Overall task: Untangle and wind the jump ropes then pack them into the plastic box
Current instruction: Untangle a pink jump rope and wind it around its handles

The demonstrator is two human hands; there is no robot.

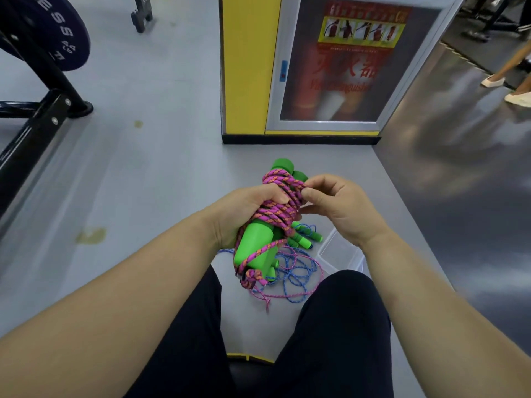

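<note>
The pink rope [275, 209] is wound round its two green handles [254, 245], which are gripped in the left hand [247, 208]; a strand is pinched by the right hand [342, 208]. Each turn should be laid tight against the last. A second rope [303, 241] is seen loose on the floor, beside one plastic box [344, 254]

Your left hand [247, 208] and the pink rope [275, 208] coils hid the middle of the green handles [253, 245]. Your right forearm and knee covered most of the plastic box [342, 251]; only one corner showed. The blue rope [298, 271] on the floor ran out of sight under the bundle and your knees. The poster [359, 53] text was blurred. The weight plate [57, 33] was cut off at the top left edge.
</note>
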